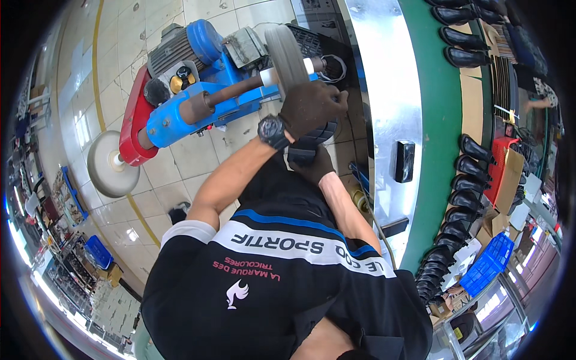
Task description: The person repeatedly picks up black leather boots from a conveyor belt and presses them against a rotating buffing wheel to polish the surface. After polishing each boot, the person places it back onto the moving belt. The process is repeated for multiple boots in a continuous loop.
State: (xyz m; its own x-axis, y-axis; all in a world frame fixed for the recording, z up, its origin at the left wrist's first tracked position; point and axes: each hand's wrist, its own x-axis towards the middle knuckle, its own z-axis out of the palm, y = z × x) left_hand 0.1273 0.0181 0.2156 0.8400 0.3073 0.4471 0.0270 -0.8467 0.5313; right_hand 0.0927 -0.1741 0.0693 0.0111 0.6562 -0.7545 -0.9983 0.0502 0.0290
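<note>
Left hand point(312, 110), right hand point(317, 167): grip closed round black piece point(303, 153) near wheel point(284, 54); looked underway, amount left unclear.

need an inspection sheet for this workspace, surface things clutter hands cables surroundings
Surface: tiled floor, dark-spotted; silver metal panel and green bench top on the right.
Job's things: blue-and-red machine with a grey wheel and an off-white wheel; black item near the grey wheel, contact unclear.
Clutter: black block on the panel; red bin, blue basket beyond the bench.
Hands: left and right, both gloved, hold the black item; fingers partly hidden.
Cables: thin cord beside the panel, ends untraceable.
Surroundings: black footwear lined along the bench; another person's arm far right.
</note>
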